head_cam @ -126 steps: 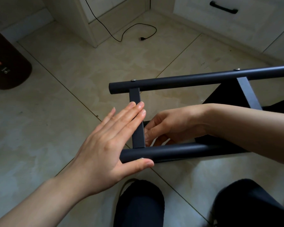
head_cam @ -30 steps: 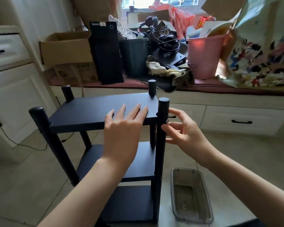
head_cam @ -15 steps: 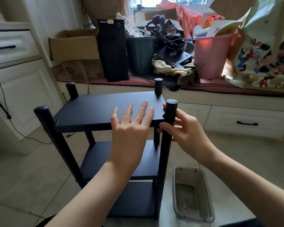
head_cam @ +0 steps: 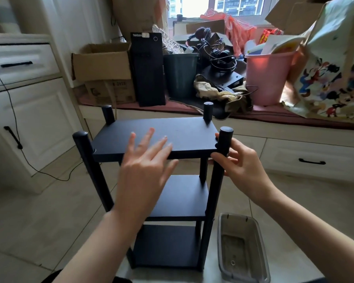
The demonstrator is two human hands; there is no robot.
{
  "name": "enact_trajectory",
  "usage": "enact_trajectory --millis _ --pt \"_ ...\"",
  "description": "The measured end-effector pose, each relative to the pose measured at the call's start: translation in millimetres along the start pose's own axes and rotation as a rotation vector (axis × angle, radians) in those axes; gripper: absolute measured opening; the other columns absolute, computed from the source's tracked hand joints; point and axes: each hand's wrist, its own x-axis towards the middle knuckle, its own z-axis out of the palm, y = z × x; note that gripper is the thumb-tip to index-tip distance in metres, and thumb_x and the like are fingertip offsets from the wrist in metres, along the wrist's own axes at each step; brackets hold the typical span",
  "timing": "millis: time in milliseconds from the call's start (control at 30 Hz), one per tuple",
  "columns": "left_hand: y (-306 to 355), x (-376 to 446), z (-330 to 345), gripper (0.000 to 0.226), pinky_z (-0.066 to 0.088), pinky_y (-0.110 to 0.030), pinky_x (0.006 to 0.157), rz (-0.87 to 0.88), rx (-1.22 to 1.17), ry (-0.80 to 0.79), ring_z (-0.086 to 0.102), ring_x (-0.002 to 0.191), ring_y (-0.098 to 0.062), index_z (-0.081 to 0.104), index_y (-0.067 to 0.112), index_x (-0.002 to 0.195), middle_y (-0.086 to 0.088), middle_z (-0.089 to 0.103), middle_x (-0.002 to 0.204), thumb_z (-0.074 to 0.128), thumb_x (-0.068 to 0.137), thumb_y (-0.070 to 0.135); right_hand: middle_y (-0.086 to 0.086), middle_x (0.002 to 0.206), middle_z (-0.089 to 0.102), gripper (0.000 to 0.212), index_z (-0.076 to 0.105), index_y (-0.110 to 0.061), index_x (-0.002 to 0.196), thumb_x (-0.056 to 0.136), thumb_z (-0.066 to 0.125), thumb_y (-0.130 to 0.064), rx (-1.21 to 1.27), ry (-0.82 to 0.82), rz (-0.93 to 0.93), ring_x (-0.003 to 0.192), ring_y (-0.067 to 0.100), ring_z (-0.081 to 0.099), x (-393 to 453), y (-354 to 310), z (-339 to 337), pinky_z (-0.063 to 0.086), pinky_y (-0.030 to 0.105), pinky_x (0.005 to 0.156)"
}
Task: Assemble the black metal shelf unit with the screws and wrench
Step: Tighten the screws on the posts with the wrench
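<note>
Black metal fills your view: the shelf [head_cam: 172,137] stands upright on the tiled floor [head_cam: 39,217], three boards stacked between four round posts. Your left hand [head_cam: 145,170] is spread over the near edge of the top board, fingers straight and fanned, holding nothing; it's blurred, so I can't tell whether it touches. Your right hand [head_cam: 239,166] is at the near right post [head_cam: 219,180], thumb in front and fingers curled behind, gripping it just under the cap. Right of the shelf's foot, near you, sits a clear tray [head_cam: 243,250] with one small ring in it. Far side, a window seat carries a cardboard box [head_cam: 102,62], a black tower [head_cam: 147,70] and a pink bin [head_cam: 266,78].
</note>
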Motion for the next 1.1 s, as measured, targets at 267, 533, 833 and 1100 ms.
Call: enact_trajectory --millis 267,533,833,1100 --pt "-59.0 -22.8 -31.0 0.086 0.016 -0.038 0.126 -0.72 -0.466 0.19 0.018 0.153 -0.014 0.015 0.018 0.16 0.001 0.019 0.166 0.069 0.094 0.027 -0.013 0.098 0.074 0.036 0.061 -0.042 0.105 0.092 0.065 -0.008 0.01 0.004 -0.005 0.089 0.015 0.073 -2.3 1.3 -1.7 0.056 0.021 0.073" --pt "-71.6 -30.3 -26.1 0.036 0.043 -0.025 0.083 -0.958 -0.754 -0.058 0.063 0.104 -0.009 0.058 0.037 0.112 0.011 0.067 0.105 0.062 0.082 0.056 -0.023 0.101 0.071 0.036 0.062 -0.045 0.105 0.091 0.068 -0.012 -0.092 0.005 0.077 0.093 0.013 0.072 17.5 8.3 -17.7 0.059 0.031 0.077" --pt "-40.0 -19.9 -9.6 0.047 0.048 -0.047 0.105 -0.845 -0.797 -0.068 0.067 0.112 -0.017 0.053 0.025 0.144 0.002 0.072 0.117 0.06 0.097 0.024 0.012 0.099 0.072 0.026 0.064 -0.015 0.117 0.093 0.065 -0.025 -0.267 0.324 0.341 0.097 0.028 0.069 67.1 28.9 -25.9 0.056 0.049 0.087" --pt "-28.3 -22.3 -4.3 0.045 0.052 -0.023 0.087 -0.799 -0.716 -0.094 0.07 0.103 -0.005 0.061 0.022 0.138 0.011 0.076 0.104 0.067 0.093 0.021 0.021 0.129 0.051 0.062 0.039 -0.017 0.138 0.093 0.054 -0.057 -0.029 0.063 0.945 0.084 0.041 0.07 51.8 -1.6 -10.7 0.06 0.048 0.062"
